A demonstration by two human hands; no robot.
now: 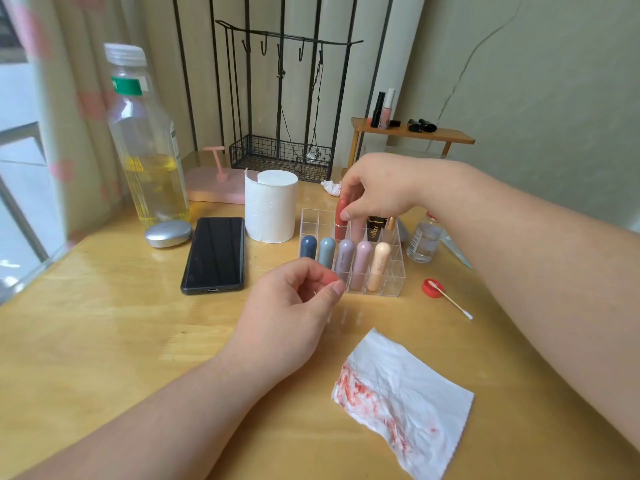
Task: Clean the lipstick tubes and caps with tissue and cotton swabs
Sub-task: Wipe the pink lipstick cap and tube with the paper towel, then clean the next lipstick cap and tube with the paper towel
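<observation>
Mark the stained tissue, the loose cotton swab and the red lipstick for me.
stained tissue [408,389], head view, its crumpled white middle.
cotton swab [452,300], head view, middle of its stick.
red lipstick [340,207], head view, upper part of its tube.

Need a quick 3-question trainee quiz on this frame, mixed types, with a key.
1. True or false: the right hand pinches the red lipstick standing in the clear organizer.
2. Where does the red-stained tissue lie? A: flat on the table. B: inside the organizer. C: on top of the phone.
3. Fill in: ___ front-row lipsticks stand in the organizer.
Key: 1 true; 2 A; 3 five.
</observation>
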